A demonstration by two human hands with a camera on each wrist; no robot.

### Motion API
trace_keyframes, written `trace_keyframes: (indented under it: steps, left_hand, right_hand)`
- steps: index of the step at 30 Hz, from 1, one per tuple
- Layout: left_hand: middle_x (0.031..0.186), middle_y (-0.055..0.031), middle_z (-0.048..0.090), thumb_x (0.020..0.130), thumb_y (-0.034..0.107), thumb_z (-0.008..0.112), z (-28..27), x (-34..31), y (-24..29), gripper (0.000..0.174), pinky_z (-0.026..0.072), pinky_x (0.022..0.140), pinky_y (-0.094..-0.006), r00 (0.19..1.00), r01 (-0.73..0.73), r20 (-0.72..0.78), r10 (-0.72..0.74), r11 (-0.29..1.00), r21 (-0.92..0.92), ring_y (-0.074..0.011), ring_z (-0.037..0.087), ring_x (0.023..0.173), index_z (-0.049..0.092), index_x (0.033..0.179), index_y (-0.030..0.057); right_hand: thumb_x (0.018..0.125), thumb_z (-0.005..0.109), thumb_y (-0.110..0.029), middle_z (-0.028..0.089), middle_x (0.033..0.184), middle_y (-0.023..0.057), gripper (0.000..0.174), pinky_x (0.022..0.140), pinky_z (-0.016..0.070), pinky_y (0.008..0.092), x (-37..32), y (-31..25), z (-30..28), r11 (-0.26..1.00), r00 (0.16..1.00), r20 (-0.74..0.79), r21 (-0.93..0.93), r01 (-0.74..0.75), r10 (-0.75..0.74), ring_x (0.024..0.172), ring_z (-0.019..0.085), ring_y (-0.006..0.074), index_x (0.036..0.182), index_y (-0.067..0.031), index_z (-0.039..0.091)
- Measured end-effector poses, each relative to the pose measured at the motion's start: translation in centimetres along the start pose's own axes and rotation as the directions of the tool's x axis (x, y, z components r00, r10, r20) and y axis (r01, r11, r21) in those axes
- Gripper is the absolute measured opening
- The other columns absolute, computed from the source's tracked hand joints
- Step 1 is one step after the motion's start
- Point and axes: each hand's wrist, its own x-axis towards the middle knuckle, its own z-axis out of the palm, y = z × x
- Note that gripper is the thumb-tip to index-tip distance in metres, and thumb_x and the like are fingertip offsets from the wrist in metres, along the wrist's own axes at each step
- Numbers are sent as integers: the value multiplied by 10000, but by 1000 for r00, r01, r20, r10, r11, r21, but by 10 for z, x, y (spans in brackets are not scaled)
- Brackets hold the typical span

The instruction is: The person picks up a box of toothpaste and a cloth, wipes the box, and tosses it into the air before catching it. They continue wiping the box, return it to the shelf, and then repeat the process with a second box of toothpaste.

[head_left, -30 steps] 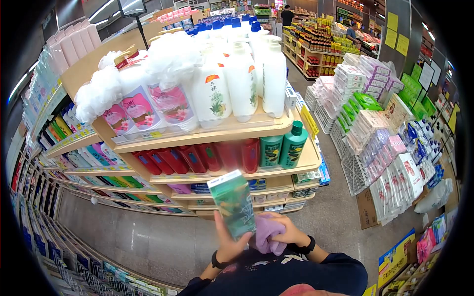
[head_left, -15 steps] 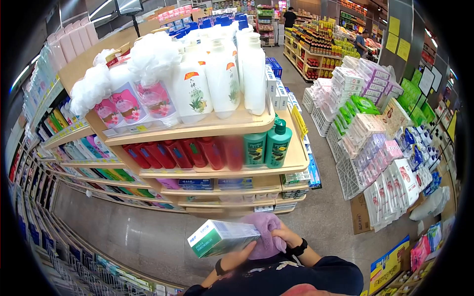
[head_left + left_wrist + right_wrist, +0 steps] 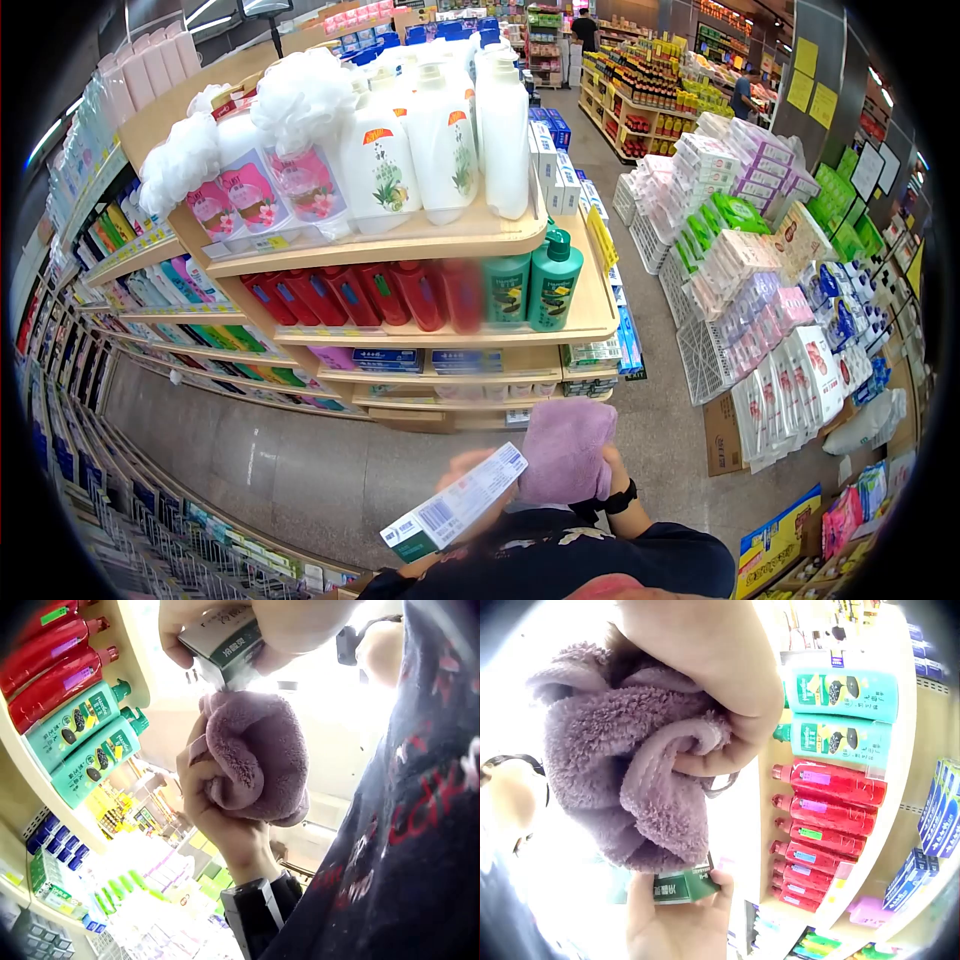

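My left hand (image 3: pixel 478 492) grips a green and white box (image 3: pixel 455 502), its narrow printed side facing up in the head view. A folded purple cloth (image 3: pixel 568 450) is in my right hand (image 3: pixel 617 478), just right of the box. In the left wrist view the box (image 3: pixel 225 646) touches or nearly touches the rolled cloth (image 3: pixel 259 761), and the right hand (image 3: pixel 217 817) curls round the cloth. The right wrist view shows the left hand (image 3: pixel 679 922) pinching the box (image 3: pixel 684 886) between thumb and fingers, close to the cloth (image 3: pixel 630 765).
A shelf unit (image 3: pixel 400 243) ahead bears white bottles (image 3: pixel 377 170), red bottles (image 3: pixel 415 295) and green pump bottles (image 3: pixel 553 280). Stacked packages (image 3: pixel 785 375) in white baskets (image 3: pixel 700 360) stand at the right. A person (image 3: pixel 585 32) stands far off in the aisle.
The box has turned from its broad green face to its narrow white side and moved lower. The cloth has risen and now shows a flatter, squarer shape. The head view has shifted slightly right.
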Motion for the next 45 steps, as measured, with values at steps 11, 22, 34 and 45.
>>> trace_keyframes:
  steps: [11,22,34,45]
  left_hand:
    - [1090,-173,458,674,-31,689,6,-13,-11,561,446,809,-331,997,58,-21,-69,946,-318,-257,539,957,377,1138,10]
    - [1079,-200,427,686,-74,663,14,-18,-11,756,455,849,-411,982,-155,-165,96,906,-394,-304,520,978,196,1256,90]
    - [1046,-211,472,667,-14,719,24,-11,-8,738,482,817,-414,989,-113,-140,51,871,-478,-318,551,957,233,1197,149]
    - [1059,-207,492,632,-56,734,39,-12,-14,795,490,821,-379,963,-243,-235,133,802,-545,-293,564,966,209,1187,162]
  right_hand:
    - [814,500,-48,489,1204,101,480,893,420,312,12,15,-5,984,991,67,-140,-109,119,1077,501,194,1273,5,370]
    - [845,527,-79,458,1238,120,509,918,420,318,22,24,-23,956,950,111,-58,-287,292,1102,488,191,1305,-10,321]
    - [683,547,20,551,1083,66,457,902,377,269,38,45,-7,893,918,289,-431,-129,272,1038,486,137,1137,9,491]
    - [681,574,52,542,1123,116,482,908,408,308,24,12,-4,950,918,326,-282,-133,225,1059,505,180,1151,35,473]
